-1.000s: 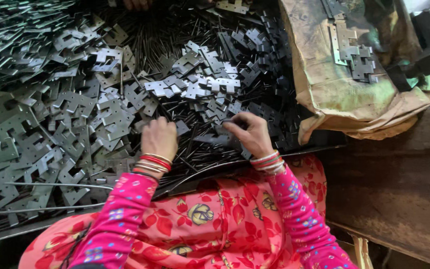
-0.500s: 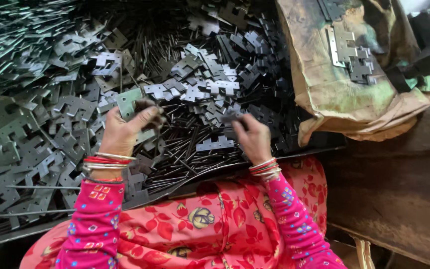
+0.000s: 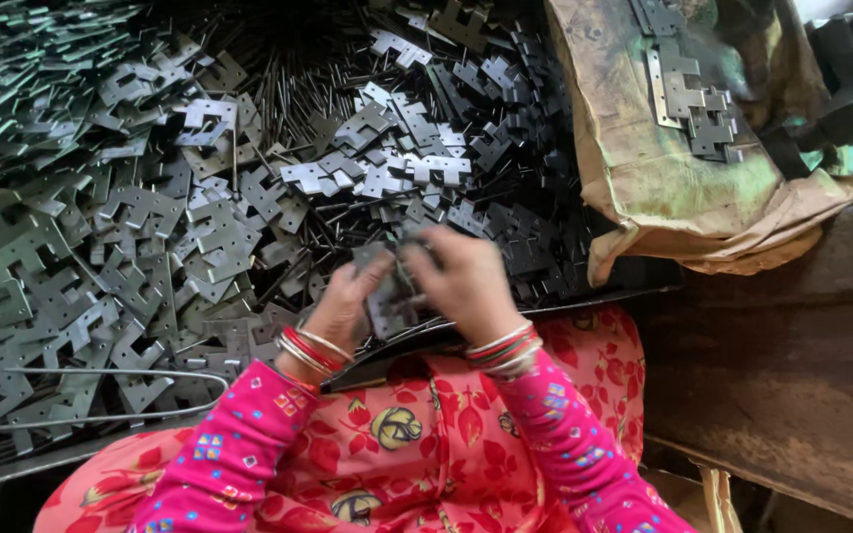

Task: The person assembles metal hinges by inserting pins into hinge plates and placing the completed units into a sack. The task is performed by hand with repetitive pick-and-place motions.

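Both your hands now meet near centre: left hand (image 3: 348, 296) and right hand (image 3: 461, 281) each close a grip on the same flat metal hinge plate (image 3: 387, 306), fingers pinching it from either side. Half a second ago they were apart, the left lifting a plate alone; so the piece is now shared between them, above the near edge of the heap of plates (image 3: 150, 237). A bent wire rod (image 3: 101, 395) lies near left. A torn sack (image 3: 663, 158) crowds the far right; the wooden ledge (image 3: 782, 355) on the right is open room.
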